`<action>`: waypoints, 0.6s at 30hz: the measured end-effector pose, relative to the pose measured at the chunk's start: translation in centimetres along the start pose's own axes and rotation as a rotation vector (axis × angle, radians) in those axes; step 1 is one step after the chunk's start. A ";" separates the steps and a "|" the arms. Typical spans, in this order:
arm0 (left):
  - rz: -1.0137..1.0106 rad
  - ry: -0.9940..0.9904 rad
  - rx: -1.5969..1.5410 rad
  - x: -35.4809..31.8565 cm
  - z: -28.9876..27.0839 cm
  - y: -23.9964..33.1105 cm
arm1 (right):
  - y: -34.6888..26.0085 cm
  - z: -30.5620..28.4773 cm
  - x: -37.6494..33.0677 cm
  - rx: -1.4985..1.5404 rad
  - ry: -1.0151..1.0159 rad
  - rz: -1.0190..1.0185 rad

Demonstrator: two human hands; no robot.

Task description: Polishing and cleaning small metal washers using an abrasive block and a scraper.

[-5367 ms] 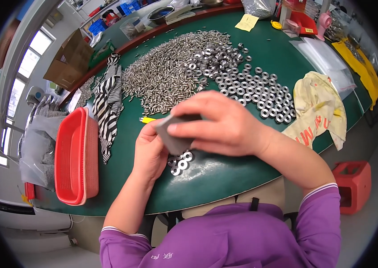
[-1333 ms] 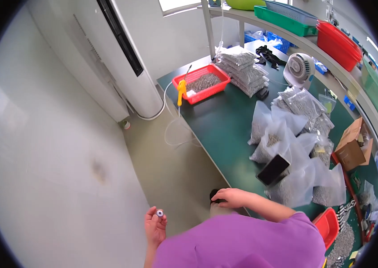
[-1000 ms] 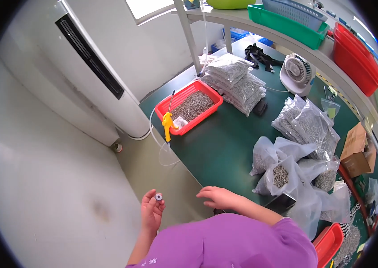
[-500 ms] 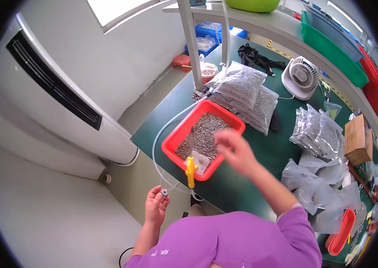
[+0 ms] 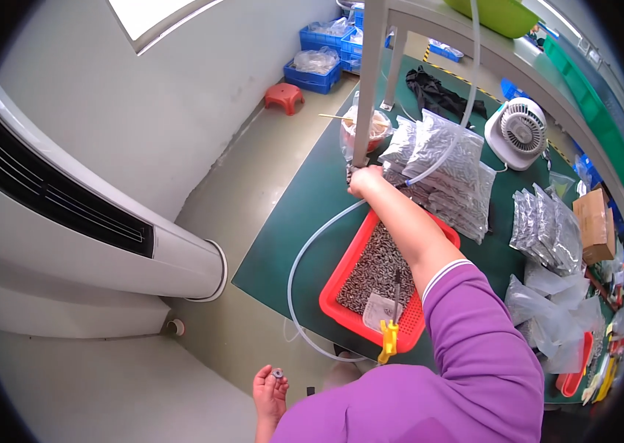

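My left hand (image 5: 267,393), low in the view, has its fingers closed on a small round metal part (image 5: 277,373) with a hole in it. Across the red basket (image 5: 338,284) my right arm stretches to the foot of the shelf post. There my right hand (image 5: 366,179) is curled at a dark patterned cloth (image 5: 353,167); its fingertips are partly hidden. Many small metal pieces (image 5: 374,269) fill the basket, with a white printed slip (image 5: 377,311) on top. A yellow air blow gun (image 5: 388,341) with a dark nozzle sits at the basket's near edge, beside a clear hose (image 5: 295,273).
Filled silver bags (image 5: 445,155) are stacked behind the basket, others (image 5: 544,225) to the right. A white fan (image 5: 522,133), a cardboard box (image 5: 594,225) and clear bags (image 5: 548,317) stand on the green table (image 5: 282,244). A shelf post (image 5: 369,81) rises beside my right hand.
My right hand has moved from over the basket to the cloth by the shelf post. My view has shifted left, and my left hand still holds the metal part.
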State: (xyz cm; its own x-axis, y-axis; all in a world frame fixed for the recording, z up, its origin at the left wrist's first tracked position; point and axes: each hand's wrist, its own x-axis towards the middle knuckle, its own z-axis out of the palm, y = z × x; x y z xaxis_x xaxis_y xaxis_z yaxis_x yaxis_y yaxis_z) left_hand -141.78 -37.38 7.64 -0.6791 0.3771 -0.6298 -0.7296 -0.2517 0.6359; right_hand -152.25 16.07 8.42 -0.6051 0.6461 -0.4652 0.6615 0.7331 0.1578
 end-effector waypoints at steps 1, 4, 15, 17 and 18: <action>-0.014 0.031 0.014 0.1 0.0 0.1 | -0.2 0.8 0.2 -0.008 -0.007 0.046; -0.024 0.010 0.034 0.9 0.3 0.8 | 0.6 0.8 0.6 -0.109 -0.153 -0.051; 0.102 -0.409 0.080 2.3 11.2 4.6 | 6.7 -6.2 -17.5 1.911 0.583 -0.620; 0.103 -0.557 0.063 1.7 14.0 4.8 | 9.0 -4.7 -23.7 2.068 0.625 -0.670; 0.091 -0.630 0.049 1.2 15.3 4.6 | 10.4 -2.9 -27.0 2.129 0.610 -0.650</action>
State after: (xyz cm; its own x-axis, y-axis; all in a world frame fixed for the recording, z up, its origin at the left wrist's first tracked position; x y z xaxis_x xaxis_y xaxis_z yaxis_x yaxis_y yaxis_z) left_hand -144.70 -24.43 16.69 -0.5491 0.8119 -0.1983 -0.6563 -0.2719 0.7039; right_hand -130.32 6.83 25.12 -0.6013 0.7649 0.2309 -0.4929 -0.1277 -0.8607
